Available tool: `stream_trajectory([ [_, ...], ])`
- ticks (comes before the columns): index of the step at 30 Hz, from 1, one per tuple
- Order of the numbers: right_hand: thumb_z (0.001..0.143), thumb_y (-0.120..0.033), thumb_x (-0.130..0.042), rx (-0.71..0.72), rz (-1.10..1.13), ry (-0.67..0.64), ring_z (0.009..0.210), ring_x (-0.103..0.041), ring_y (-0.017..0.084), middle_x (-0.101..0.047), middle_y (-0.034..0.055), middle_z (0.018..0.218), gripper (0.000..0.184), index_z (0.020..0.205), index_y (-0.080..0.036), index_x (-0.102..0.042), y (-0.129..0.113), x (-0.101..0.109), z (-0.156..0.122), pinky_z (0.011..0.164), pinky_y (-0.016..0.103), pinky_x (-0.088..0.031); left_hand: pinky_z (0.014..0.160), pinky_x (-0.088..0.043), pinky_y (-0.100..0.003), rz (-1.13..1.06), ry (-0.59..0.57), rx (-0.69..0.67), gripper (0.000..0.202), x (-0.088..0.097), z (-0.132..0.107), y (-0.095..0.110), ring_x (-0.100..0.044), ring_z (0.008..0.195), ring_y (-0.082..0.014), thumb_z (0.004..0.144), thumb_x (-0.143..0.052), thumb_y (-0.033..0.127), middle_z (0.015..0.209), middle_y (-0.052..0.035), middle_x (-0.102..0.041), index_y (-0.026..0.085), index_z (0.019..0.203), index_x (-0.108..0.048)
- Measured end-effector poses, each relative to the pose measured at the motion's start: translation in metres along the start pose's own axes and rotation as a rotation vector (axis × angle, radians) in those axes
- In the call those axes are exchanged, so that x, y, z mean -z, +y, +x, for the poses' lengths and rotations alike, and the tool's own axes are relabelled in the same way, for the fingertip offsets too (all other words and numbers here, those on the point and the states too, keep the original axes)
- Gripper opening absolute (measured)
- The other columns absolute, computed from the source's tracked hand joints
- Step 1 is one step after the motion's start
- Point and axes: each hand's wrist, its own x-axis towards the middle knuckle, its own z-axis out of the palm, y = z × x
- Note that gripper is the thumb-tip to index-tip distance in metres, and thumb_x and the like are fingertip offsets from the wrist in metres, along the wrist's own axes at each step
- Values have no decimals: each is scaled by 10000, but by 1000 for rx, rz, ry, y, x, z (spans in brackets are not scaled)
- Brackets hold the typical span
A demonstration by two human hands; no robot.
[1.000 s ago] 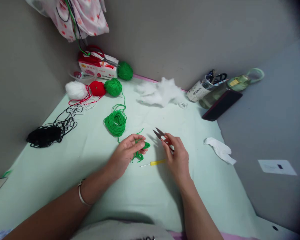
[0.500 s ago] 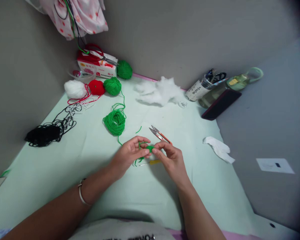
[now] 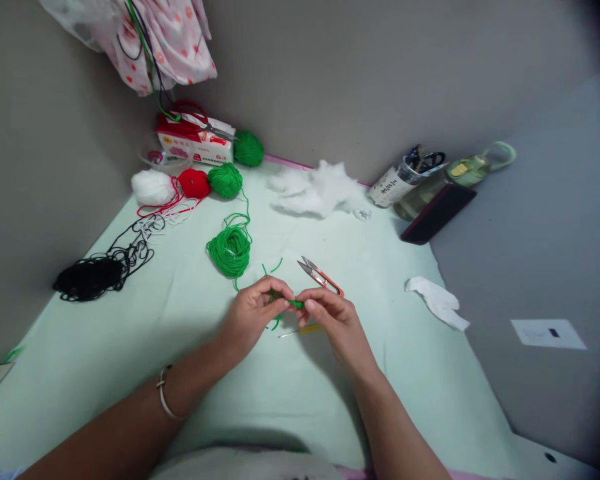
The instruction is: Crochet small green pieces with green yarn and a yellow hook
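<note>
My left hand (image 3: 253, 313) and my right hand (image 3: 333, 320) meet over the pale green cloth (image 3: 130, 347), both pinching a small green crochet piece (image 3: 291, 304) with loose yarn ends hanging from it. Red-handled thread snips (image 3: 321, 277) lie on the cloth just behind my right hand. A yellow-handled crochet hook (image 3: 300, 331) lies under my hands, partly hidden. A loose coil of green yarn (image 3: 230, 248) sits just behind my left hand.
Along the back are a white ball (image 3: 153, 187), a red ball (image 3: 194, 183), two green yarn balls (image 3: 225, 179), a red and white box (image 3: 195, 139) and white stuffing (image 3: 317, 190). Tangled black yarn (image 3: 93, 275) lies left. A tool jar (image 3: 403, 177), bottle (image 3: 450, 180), phone (image 3: 437, 212) and tissue (image 3: 437, 301) are right.
My right hand put the thread snips down on the cloth and came over to pinch the green piece together with my left hand.
</note>
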Motion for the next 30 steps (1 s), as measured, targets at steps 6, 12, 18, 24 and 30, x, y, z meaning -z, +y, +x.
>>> stream_trajectory([
  [6,784,-313,-813,12,26,133,657,-645,113,-695,-11,738,136,858,-217,-753,2,-3,-1,674,239,-522,782,-521,-281,69,32,-26,116,-2,-1,2,-641,838,-167,861,-691,289,911,-31,-664,199,934,-705],
  [12,782,-284,-815,46,-4,157,725,-654,131,-697,-6,764,212,971,-230,-737,-1,-5,-3,699,248,-522,771,-528,-282,-83,-22,106,327,-1,1,3,-688,798,-158,795,-790,333,892,-2,-644,189,1054,-654],
  [18,796,-293,-814,5,162,55,719,-666,118,-708,-19,792,216,991,-249,-732,3,-2,-1,745,254,-544,717,-487,-260,-209,-53,247,346,0,1,8,-671,704,-137,760,-809,331,815,-16,-706,161,1010,-642],
  [24,874,-396,-730,-8,74,76,764,-667,141,-712,10,865,210,1000,-228,-732,3,-1,-2,801,292,-546,742,-489,-279,-176,-32,225,329,-2,1,8,-686,748,-158,760,-813,321,844,-25,-721,168,998,-644],
  [30,823,-358,-781,-14,91,47,793,-660,159,-690,10,857,254,1031,-228,-718,4,-2,-1,798,301,-546,758,-490,-290,-180,-42,233,318,-2,1,6,-670,772,-162,746,-817,328,883,-40,-721,174,978,-664],
])
